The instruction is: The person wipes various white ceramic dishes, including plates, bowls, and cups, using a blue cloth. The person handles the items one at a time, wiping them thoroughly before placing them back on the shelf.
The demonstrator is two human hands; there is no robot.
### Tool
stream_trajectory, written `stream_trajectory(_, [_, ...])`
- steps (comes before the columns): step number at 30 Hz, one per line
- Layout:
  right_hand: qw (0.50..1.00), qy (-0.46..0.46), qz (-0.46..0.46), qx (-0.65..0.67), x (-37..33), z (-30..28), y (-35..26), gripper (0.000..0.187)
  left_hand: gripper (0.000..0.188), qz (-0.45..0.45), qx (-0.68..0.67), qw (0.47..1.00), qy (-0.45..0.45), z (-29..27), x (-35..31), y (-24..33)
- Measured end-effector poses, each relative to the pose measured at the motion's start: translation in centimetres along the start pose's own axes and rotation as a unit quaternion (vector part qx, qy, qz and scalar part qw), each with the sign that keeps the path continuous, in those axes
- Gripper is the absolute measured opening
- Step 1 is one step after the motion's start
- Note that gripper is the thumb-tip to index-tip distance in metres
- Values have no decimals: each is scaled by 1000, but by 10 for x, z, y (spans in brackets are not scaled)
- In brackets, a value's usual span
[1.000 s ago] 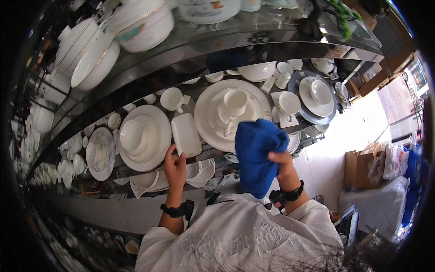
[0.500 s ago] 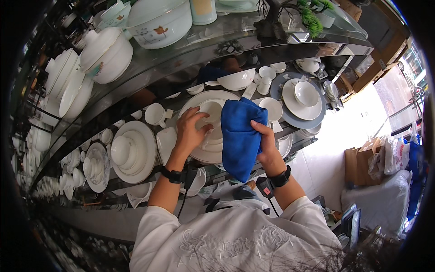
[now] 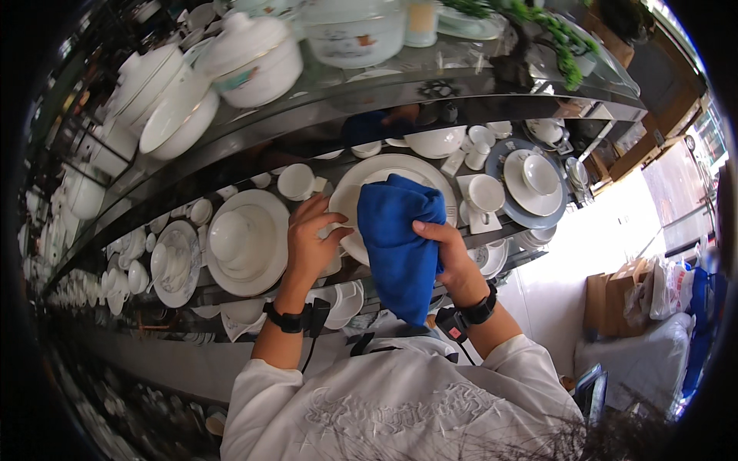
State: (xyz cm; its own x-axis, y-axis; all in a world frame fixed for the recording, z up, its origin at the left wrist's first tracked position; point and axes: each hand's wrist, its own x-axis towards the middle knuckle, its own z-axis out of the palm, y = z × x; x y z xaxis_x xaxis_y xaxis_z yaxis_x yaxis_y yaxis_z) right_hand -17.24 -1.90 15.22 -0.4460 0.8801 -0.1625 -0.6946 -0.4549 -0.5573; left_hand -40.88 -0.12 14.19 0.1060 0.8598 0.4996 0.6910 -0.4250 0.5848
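Observation:
My right hand [image 3: 444, 250] grips a folded blue cloth [image 3: 401, 246], with the thumb on top and the lower end hanging toward my body. To its left my left hand [image 3: 311, 240] has its fingers curled and thumb drawn in, pinching the left rim of a white dish [image 3: 348, 206]. The cloth covers much of this dish, so I cannot tell whether it is a bowl or a small plate. Behind both lies a large white plate [image 3: 384, 163] on the shelf. A white cup [image 3: 486, 192] on a square saucer stands right of the cloth.
Left of my hand stands a stack of white plates and a bowl [image 3: 238, 238], with a white mug [image 3: 296, 182] above it. A grey-blue plate set [image 3: 496, 165] sits at right. The upper glass shelf [image 3: 330, 100] carries lidded tureens [image 3: 257, 65]. Cardboard boxes [image 3: 615, 300] stand on the floor.
The view has shifted, so the shelves sit further right. My left hand has moved from over the bowl to the dish's left rim. The cloth stays in my right hand, slightly lower.

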Motion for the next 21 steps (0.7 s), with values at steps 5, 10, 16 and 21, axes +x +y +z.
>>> stream_trajectory(5, [998, 8, 44, -31, 26, 30, 57, 53, 22, -6, 43, 999, -23, -39, -38, -50])
stream_trajectory(10, [997, 54, 47, -27, 38, 36, 102, 52, 22, -17, 41, 998, -35, -41, -63, -86])
stream_trajectory(16, [995, 99, 14, -26, 41, 43, 131, 51, 21, 0, 30, 999, -32, -36, -72, -104])
stream_trajectory(21, [991, 127, -4, -43, 44, 39, 142, 52, 20, 3, 32, 999, -43, -35, -72, -106])
